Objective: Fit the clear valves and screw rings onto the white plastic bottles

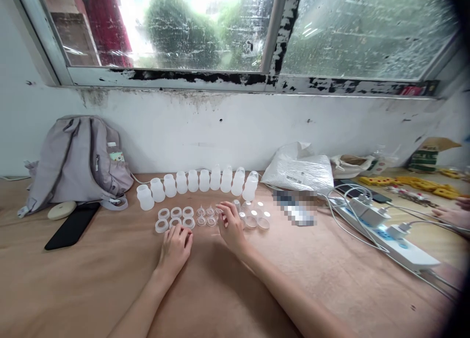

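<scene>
Several frosted bottles (193, 181) stand in a curved row near the wall; those toward the right end are taller, with domed tops. In front of them lie several white rings (176, 212), several clear nipples (201, 221) and, to the right, several clear domed caps (263, 223). My left hand (177, 242) rests on the table at the front edge of the rings, fingers loosely curled, touching or just beside them. Over the right side of the nipples is my right hand (230, 224), its fingers bent; whether they hold a small part cannot be made out.
A grey backpack (79, 162), a black phone (73, 225) and a round beige object (61, 210) are at the left. A silver-white bag (299, 169), a power strip (389, 240) with cables and yellow items (414, 184) lie right. Another person's hand (453, 214) shows at the far right.
</scene>
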Demonstrator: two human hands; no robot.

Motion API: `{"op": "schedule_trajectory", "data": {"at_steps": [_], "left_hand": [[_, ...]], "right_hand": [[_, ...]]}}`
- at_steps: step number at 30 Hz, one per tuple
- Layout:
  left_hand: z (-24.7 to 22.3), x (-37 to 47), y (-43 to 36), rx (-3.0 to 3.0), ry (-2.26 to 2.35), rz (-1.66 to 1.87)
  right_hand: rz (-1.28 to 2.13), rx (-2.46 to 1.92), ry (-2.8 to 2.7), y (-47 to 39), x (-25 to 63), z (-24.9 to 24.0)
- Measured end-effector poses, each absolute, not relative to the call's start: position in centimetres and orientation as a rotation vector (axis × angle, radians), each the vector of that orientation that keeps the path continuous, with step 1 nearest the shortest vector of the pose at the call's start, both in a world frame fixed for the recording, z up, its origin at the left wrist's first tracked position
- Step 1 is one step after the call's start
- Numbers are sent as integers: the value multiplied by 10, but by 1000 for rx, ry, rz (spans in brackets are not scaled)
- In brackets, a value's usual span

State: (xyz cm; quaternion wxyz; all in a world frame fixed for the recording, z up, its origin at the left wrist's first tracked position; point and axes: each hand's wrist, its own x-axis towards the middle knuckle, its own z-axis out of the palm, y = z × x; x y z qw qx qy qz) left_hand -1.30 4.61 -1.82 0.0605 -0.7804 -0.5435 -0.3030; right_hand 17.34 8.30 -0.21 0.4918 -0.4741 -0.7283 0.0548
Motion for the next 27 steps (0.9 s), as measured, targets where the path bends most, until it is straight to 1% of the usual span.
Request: {"op": "schedule_trajectory", "data": {"at_steps": [2,6,8,11,14,20,24,27], "left_hand": [[-18,-12,45,-2388,-1638,-911],[-17,-11,43,-2435,-1648,-895],[-17,-9,42,-2452,-1651,-887],[-16,-8,41,-2453,-1659,-889],[-16,-7,41,-2458,-1653,-902],[-14,-5,38,-2473,-1605,-872],[-15,-3,36,-2475,-1553,-911],[-15,-1,33,-2415,-1497,-975]], "right_hand": [[78,-1158,-1838,102,172,21],[-2,-1394,-1898,166,170,65],[7,-1586,-1879,198,171,75],[49,-1745,-1938,227,173,74],[-8,-1753,-2001,228,174,65],[-208,-1569,-1985,196,172,57],[-157,-1453,-1994,183,175,55],[-106,-1366,-1893,169,181,56]]}}
